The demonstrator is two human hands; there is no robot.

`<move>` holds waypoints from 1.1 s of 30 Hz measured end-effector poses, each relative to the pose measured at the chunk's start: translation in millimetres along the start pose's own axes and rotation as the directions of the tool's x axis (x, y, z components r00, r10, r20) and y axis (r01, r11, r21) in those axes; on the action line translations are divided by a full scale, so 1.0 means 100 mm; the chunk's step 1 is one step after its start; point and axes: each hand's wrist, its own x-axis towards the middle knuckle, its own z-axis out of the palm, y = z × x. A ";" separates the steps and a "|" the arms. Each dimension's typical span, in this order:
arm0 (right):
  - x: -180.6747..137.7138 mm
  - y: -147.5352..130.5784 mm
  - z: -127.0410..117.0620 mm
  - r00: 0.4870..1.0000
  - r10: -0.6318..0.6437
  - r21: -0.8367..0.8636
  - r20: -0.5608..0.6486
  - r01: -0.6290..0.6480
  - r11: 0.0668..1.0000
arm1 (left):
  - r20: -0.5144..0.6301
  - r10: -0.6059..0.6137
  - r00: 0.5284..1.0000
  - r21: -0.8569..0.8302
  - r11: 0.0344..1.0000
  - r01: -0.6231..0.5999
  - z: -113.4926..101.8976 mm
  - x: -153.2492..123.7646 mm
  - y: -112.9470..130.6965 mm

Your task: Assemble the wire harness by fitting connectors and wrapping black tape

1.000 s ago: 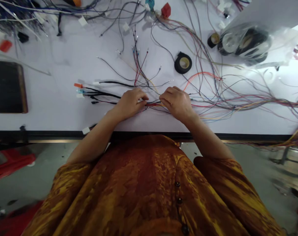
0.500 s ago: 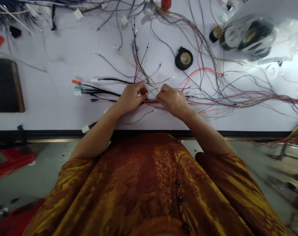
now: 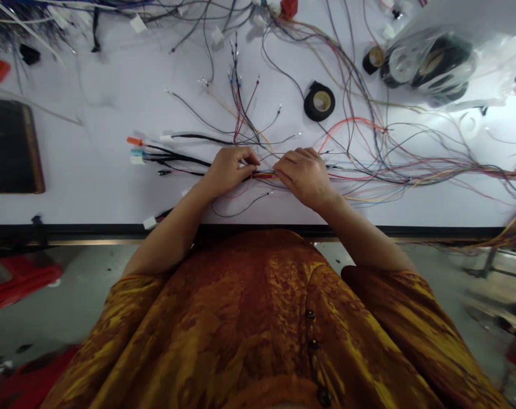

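Note:
My left hand (image 3: pixel 230 168) and my right hand (image 3: pixel 302 173) rest close together on a white table (image 3: pixel 91 187), both with fingers curled around a bundle of coloured wires (image 3: pixel 264 175) that runs between them. The bundle fans out to the right into many loose red, blue, yellow and black strands (image 3: pixel 411 176). To the left it ends in black leads with orange, teal and white connectors (image 3: pixel 135 150). A thin black wire (image 3: pixel 240 209) loops on the table just below my hands.
A roll of black tape (image 3: pixel 319 101) lies beyond my right hand. A clear bag of tape rolls (image 3: pixel 428 62) sits at the far right. A dark flat pad (image 3: pixel 11 147) is at the left. More wires and connectors crowd the far edge (image 3: pixel 164 14).
My hands have moved slightly away from me with the bundle. A thin black wire has dropped loose into a loop below them.

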 end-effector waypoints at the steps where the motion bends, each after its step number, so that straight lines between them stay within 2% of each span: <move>1: 0.00 0.00 0.00 1.000 -0.005 -0.004 0.011 0.005 1.000 | -0.001 0.005 1.000 -0.001 1.000 -0.005 0.00 0.00 0.00; 7: 0.04 0.02 0.06 0.999 0.031 -0.058 0.041 -0.029 0.998 | -0.010 0.011 1.000 -0.016 1.000 -0.011 0.00 0.01 -0.02; 11: 0.15 -0.07 0.03 0.999 0.016 -0.021 -0.033 -0.017 1.000 | 0.028 0.059 0.998 -0.036 0.998 -0.058 0.01 0.02 -0.05; 15: 0.32 -0.19 -0.02 0.996 0.020 0.062 -0.092 -0.014 0.998 | -0.044 0.117 0.992 -0.066 0.991 -0.119 0.02 0.01 -0.06; 17: 0.34 -0.12 -0.01 0.994 0.075 0.100 -0.080 -0.067 0.993 | -0.042 0.104 0.994 -0.149 0.983 -0.109 -0.01 -0.01 -0.04; 19: 0.30 0.05 0.03 0.978 0.197 0.141 -0.069 -0.186 0.972 | 0.005 0.056 0.998 -0.259 0.964 -0.053 -0.06 -0.02 0.00; 22: 0.18 0.36 0.16 0.888 0.448 0.274 -0.101 -0.408 0.871 | 0.082 -0.025 0.996 -0.368 0.928 0.053 -0.12 -0.03 0.06; 24: 0.12 0.51 0.27 0.814 0.562 0.425 -0.144 -0.462 0.779 | 0.108 -0.061 0.992 -0.402 0.910 0.100 -0.13 -0.02 0.07; 27: 0.10 0.62 0.42 0.724 0.667 0.700 -0.175 -0.385 0.601 | 0.127 -0.127 0.984 -0.449 0.877 0.171 -0.13 -0.02 0.03; 29: 0.11 0.65 0.47 0.660 0.739 0.859 -0.135 -0.294 0.419 | 0.127 -0.171 0.977 -0.496 0.842 0.212 -0.12 -0.03 -0.03; 31: 0.10 0.67 0.47 0.613 0.785 0.940 -0.083 -0.213 0.265 | 0.114 -0.214 0.970 -0.542 0.805 0.241 -0.12 -0.05 -0.08; 32: 0.09 0.66 0.45 0.595 0.799 0.955 -0.085 -0.180 0.236 | 0.105 -0.232 0.967 -0.562 0.789 0.250 -0.12 -0.05 -0.10; 33: 0.07 0.63 0.41 0.581 0.805 0.957 -0.120 -0.149 0.250 | 0.093 -0.247 0.964 -0.575 0.777 0.255 -0.12 -0.05 -0.10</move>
